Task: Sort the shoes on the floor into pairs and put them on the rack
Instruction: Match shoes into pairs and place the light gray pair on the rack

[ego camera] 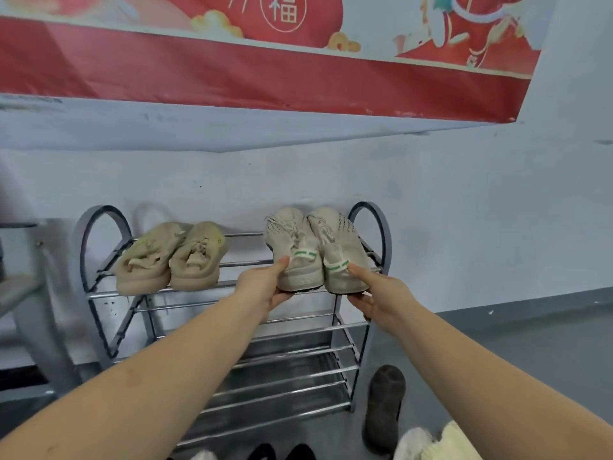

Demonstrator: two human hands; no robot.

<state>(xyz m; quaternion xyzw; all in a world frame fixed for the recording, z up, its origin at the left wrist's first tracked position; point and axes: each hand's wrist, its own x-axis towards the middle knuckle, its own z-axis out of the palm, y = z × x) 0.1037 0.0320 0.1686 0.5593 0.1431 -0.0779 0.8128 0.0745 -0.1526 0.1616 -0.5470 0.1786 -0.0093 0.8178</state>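
A metal shoe rack (232,376) with chrome bars stands against the wall. On the left of its top shelf sits a pair of beige knit shoes (172,257). On the right of that shelf rest two off-white sneakers with green heel marks, heels toward me. My left hand (265,287) grips the heel of the left sneaker (295,250). My right hand (374,293) grips the heel of the right sneaker (341,250). The two sneakers touch side by side.
On the grey floor right of the rack lies a dark brown shoe (384,406) sole up. White fluffy slippers (434,443) sit at the bottom right, black shoe tips (282,453) at the bottom edge. A red banner (265,78) hangs above.
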